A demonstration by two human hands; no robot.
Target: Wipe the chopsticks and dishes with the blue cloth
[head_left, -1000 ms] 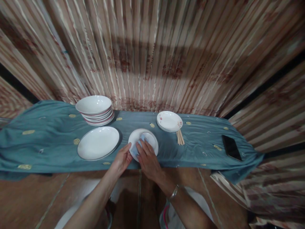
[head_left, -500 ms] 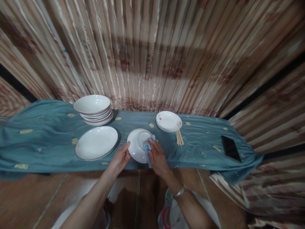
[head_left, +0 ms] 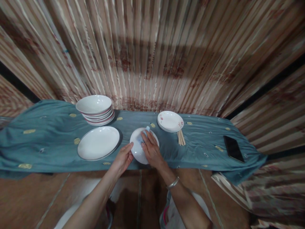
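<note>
A white plate (head_left: 138, 154) is held underside up over the front of the table. My left hand (head_left: 125, 156) grips its left edge, closed with the thumb on the upturned face. Over the plate's middle lies my right hand (head_left: 151, 149), pressing a light blue cloth (head_left: 139, 139) against the base. Most of the cloth is hidden beneath the fingers, and a corner pokes out past the fingertips. To the left sits a larger oval white plate (head_left: 98, 143). Small plates with a red flower pattern (head_left: 170, 120) are stacked to the right, beside several wooden chopsticks (head_left: 181, 137).
A stack of white bowls or deep dishes with red rims (head_left: 95, 109) stands at the back left. Near the right end lies a black phone (head_left: 233, 148). The table wears a teal cloth (head_left: 54, 133) hanging over its front edge. A pleated curtain (head_left: 152, 57) rises behind.
My right hand has slid the cloth from the right part of the plate's underside to its middle. My left hand keeps its grip. The whole view has shifted slightly.
</note>
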